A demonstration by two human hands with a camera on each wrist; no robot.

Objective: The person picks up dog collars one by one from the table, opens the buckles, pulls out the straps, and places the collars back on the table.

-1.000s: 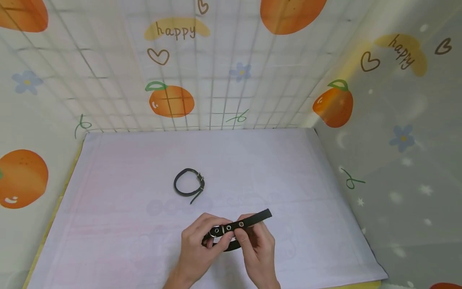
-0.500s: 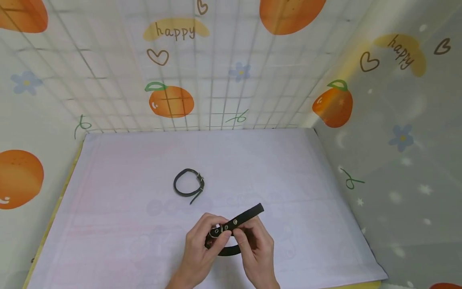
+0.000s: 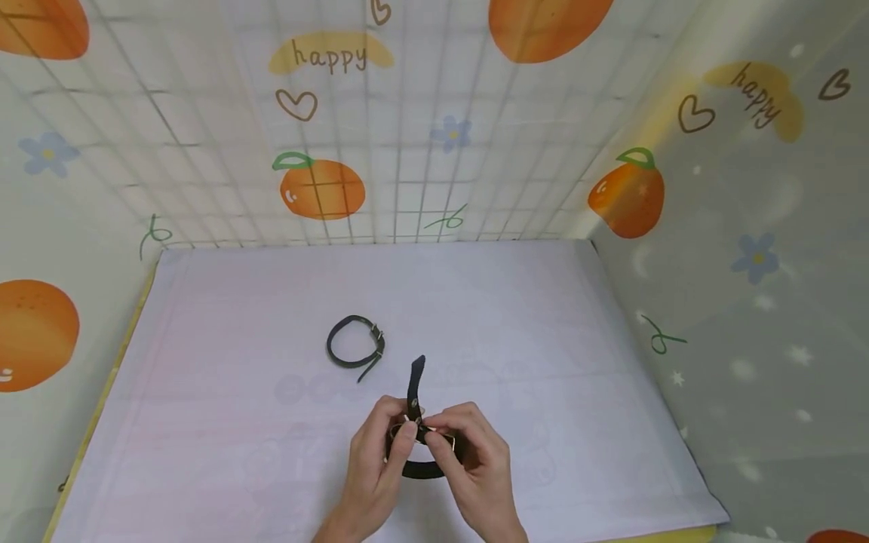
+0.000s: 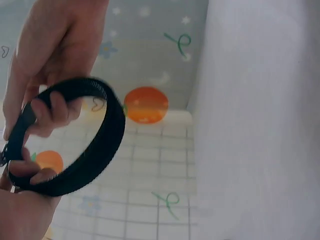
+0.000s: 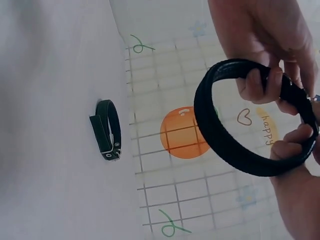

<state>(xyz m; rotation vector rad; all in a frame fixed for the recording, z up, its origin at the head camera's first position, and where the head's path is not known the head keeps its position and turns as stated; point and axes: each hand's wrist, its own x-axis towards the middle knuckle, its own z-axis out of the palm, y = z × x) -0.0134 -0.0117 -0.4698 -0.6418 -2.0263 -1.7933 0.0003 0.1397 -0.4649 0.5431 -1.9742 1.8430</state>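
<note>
"Since the head view shows most, where's the strap point(image 3: 424, 470)?"

"Above the near worktop point(image 3: 543, 324), pinched by left hand point(image 3: 372, 456) and right hand point(image 3: 483, 460), its tail point(image 3: 416, 385) pointing far. They seem to be threading or unthreading it; next calls for a steady left pinch. Side edges lie well away, leaving room."

"Left wrist?"

"Strap held off the worktop."

"Right wrist?"

"Second strap point(image 5: 101, 131) lies farther left, apart."

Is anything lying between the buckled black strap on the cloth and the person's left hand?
Nothing lies there: the head view shows only bare white cloth between the buckled black strap and the left hand.
</note>
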